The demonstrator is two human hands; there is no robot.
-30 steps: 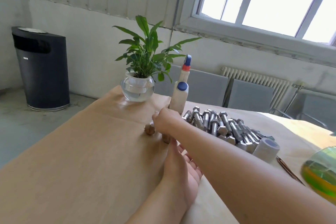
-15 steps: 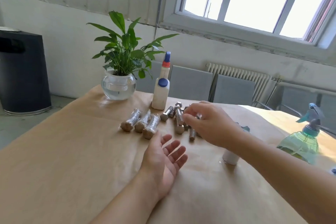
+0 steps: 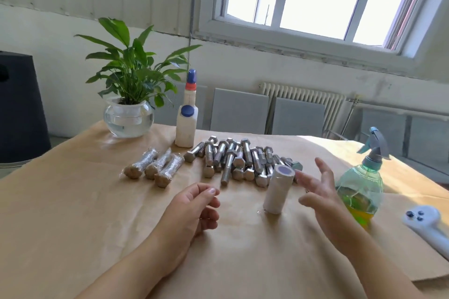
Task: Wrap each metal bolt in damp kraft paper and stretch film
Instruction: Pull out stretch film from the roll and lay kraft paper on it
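Beyond the left hand (image 3: 194,206), which rests on the kraft paper sheet (image 3: 73,213) with fingers loosely curled and holding nothing, lie three wrapped bolts (image 3: 155,167) side by side. Ahead, between the two hands, sits the pile of bare metal bolts (image 3: 240,160); these look heavy, rigid and smooth, best pinched across the threaded shank just under the hex head. The stretch film roll (image 3: 278,190) stands upright just left of the right hand (image 3: 318,192), whose fingers are spread and empty, near it but not touching. Light and tall, it could tip easily. Right of that hand stands a spray bottle (image 3: 359,187). Bare paper lies nearer than both hands, giving working room.
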